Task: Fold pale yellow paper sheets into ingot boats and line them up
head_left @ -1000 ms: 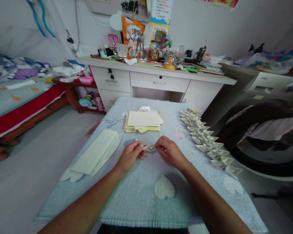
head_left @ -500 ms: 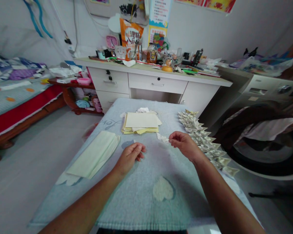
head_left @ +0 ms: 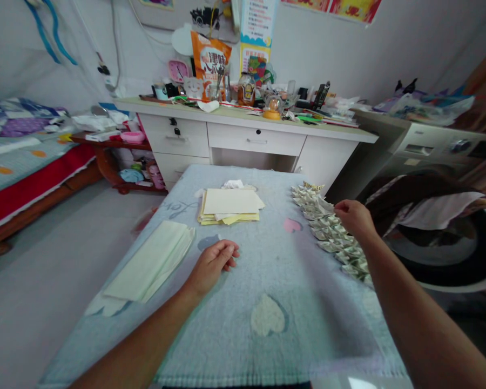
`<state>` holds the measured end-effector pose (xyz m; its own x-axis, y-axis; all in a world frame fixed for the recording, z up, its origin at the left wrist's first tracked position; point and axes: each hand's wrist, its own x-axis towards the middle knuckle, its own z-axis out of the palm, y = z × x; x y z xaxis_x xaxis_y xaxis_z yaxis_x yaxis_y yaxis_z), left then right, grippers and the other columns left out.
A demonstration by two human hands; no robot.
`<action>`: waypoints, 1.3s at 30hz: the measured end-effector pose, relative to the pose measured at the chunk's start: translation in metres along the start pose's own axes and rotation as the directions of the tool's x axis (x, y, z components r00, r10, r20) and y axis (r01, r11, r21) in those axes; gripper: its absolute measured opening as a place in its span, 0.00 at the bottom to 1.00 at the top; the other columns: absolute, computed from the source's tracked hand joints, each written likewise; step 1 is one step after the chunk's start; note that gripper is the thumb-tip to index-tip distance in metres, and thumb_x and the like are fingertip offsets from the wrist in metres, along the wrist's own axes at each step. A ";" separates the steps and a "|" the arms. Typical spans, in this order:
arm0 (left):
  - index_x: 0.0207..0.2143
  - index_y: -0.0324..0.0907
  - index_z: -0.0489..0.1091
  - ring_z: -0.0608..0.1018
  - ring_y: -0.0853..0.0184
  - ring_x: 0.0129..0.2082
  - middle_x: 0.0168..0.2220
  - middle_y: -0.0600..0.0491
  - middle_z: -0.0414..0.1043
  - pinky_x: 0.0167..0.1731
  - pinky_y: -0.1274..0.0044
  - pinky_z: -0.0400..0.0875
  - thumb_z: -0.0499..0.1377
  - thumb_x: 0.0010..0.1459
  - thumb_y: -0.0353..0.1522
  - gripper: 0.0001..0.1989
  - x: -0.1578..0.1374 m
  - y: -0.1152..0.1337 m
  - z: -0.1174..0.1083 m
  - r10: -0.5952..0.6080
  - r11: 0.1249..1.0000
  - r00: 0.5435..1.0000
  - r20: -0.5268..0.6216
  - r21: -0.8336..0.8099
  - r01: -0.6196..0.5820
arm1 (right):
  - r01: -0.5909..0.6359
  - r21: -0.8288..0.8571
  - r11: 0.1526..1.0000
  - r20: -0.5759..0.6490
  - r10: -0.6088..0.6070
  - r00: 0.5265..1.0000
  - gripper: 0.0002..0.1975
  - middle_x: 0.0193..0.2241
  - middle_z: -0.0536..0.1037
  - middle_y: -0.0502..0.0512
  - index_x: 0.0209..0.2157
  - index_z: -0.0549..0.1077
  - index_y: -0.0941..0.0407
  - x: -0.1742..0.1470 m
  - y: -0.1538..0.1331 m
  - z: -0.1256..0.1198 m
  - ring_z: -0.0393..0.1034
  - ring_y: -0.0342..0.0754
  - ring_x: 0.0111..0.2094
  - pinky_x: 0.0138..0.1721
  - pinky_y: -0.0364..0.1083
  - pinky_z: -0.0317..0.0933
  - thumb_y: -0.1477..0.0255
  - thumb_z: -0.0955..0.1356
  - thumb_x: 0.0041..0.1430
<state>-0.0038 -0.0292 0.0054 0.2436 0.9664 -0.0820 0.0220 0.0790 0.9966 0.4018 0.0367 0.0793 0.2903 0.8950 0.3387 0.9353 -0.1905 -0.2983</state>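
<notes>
Off to the right, my right hand (head_left: 354, 219) reaches over rows of small folded paper boats (head_left: 328, 229). Its fingertips are pinched on a pale folded paper piece (head_left: 328, 206), which partly blends with the boats behind it. My left hand (head_left: 215, 260) rests on the cloth-covered table (head_left: 243, 356), its fingers curled in and thumb laid over them, with nothing visible in it. Ahead of that hand is a stack of cream and yellow paper sheets (head_left: 230, 201). A bundle of pale green paper (head_left: 149, 262) lies to its left.
Behind the paper stack sits some crumpled white paper (head_left: 234, 184). A white desk (head_left: 259, 132) crowded with jars and packets stands beyond the table. On the right is a washing machine (head_left: 425, 146) with its door open; a bed (head_left: 32, 183) is at the left.
My right hand has moved right, carrying the white paper piece from the table's middle to the rows of paper boats. A pink heart on the cloth is now uncovered. My left hand has stayed put.
</notes>
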 end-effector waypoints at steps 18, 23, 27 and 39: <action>0.38 0.38 0.71 0.73 0.71 0.25 0.31 0.50 0.74 0.25 0.79 0.64 0.58 0.56 0.43 0.16 -0.002 0.004 0.001 -0.021 1.000 1.000 -0.008 -0.014 0.021 | 0.026 -0.282 0.959 0.007 -0.024 1.000 0.10 0.31 0.73 0.58 0.33 0.78 0.56 -0.004 0.014 0.024 0.68 0.48 0.32 0.31 0.43 0.55 0.76 0.64 0.52; 0.38 0.39 0.71 0.72 0.71 0.25 0.30 0.51 0.74 0.25 0.79 0.64 0.58 0.56 0.42 0.16 -0.001 0.003 0.002 -0.022 1.000 1.000 0.000 -0.007 0.022 | 0.044 -0.170 0.985 -0.062 -0.055 0.997 0.11 0.31 0.73 0.59 0.32 0.77 0.58 -0.005 -0.002 0.013 0.67 0.49 0.34 0.35 0.44 0.57 0.76 0.63 0.53; 0.38 0.39 0.71 0.73 0.71 0.26 0.31 0.51 0.73 0.26 0.79 0.64 0.57 0.57 0.42 0.15 -0.002 0.003 0.001 -0.016 1.000 1.000 0.011 -0.007 0.016 | 0.183 -0.027 0.983 -0.146 -0.185 0.972 0.09 0.31 0.72 0.58 0.31 0.76 0.59 -0.012 -0.038 0.008 0.66 0.49 0.33 0.38 0.46 0.58 0.74 0.64 0.54; 0.37 0.40 0.71 0.73 0.70 0.26 0.30 0.52 0.74 0.27 0.79 0.65 0.58 0.56 0.38 0.12 0.002 -0.001 -0.006 0.037 0.997 0.997 -0.067 0.071 -0.032 | 0.496 0.266 0.826 0.139 -0.542 0.829 0.06 0.35 0.72 0.58 0.33 0.74 0.58 -0.060 -0.165 0.069 0.65 0.50 0.39 0.44 0.47 0.57 0.77 0.65 0.56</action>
<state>-0.0095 -0.0260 0.0040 0.1791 0.9828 -0.0445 0.0829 0.0300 0.9961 0.2160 0.0426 0.0465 -0.2948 0.9010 0.3184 0.8630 0.3941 -0.3162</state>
